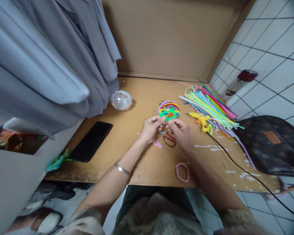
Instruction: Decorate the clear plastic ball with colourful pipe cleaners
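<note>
A small clear ball (pixel 168 105) has red, yellow and lilac pipe cleaners curved over its top. Across its near side runs a bright green pipe cleaner (pixel 167 117). My left hand (pixel 152 128) pinches at the green strand's left part, thumb on top. From the other side my right hand (pixel 178 130) closes thumb and fingers near the same strand, at the ball's near edge. Exactly what lies between the fingertips is partly hidden. Below the hands lie red-handled scissors (pixel 170 140), their blades partly covered by my left hand. A pink fuzzy piece (pixel 157 144) is beside them.
Another clear ball (pixel 122 100) stands at left, behind a black phone (pixel 91 141). To the right are a yellow glue gun (pixel 201 120) with its cord, a pipe cleaner bundle (pixel 210 102) and a dark bag (pixel 271 147). A pink loop (pixel 182 180) lies near the front edge.
</note>
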Demonstrator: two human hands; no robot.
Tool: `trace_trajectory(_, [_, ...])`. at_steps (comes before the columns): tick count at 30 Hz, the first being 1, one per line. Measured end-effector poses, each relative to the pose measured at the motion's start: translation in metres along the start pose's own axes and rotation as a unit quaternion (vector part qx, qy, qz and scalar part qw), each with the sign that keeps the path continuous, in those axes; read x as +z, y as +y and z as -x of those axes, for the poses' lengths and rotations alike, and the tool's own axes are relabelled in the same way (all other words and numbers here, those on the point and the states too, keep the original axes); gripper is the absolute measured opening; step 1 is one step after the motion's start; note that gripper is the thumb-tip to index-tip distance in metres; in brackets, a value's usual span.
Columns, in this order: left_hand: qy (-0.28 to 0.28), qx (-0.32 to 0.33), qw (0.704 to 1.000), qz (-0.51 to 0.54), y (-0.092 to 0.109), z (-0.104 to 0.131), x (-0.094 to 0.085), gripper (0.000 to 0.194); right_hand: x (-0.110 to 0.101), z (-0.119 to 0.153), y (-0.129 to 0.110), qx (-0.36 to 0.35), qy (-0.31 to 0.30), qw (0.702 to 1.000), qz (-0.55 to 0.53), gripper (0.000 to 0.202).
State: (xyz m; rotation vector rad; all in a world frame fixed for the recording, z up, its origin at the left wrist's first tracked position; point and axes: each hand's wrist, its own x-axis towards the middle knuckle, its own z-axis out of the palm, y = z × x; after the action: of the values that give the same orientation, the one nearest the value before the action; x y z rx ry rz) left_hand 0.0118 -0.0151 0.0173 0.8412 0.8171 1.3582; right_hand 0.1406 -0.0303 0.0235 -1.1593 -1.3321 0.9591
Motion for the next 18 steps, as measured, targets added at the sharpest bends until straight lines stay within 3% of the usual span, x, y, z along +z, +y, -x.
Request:
trace_trajectory(7, [-0.012,0.009,1.000,-0.022,0.0018,0.0036,0.0042,0.049,0.0023,0.0009,0.0028,-0.044,0.023,0.998,0.036,0.022])
trace_trajectory(13, [-0.011,0.020,0.997,-0.070,0.0058,0.0094,0.0048,0.051,0.0007,0.0016,0.0014,-0.074,0.001,0.995,0.070,0.023])
trace_trajectory(18, [-0.007,0.031,0.998,-0.050,0.0048,0.0076,0.0030,0.053,0.0029,0.0016,0.0011,-0.048,-0.032,0.998,0.004,0.021])
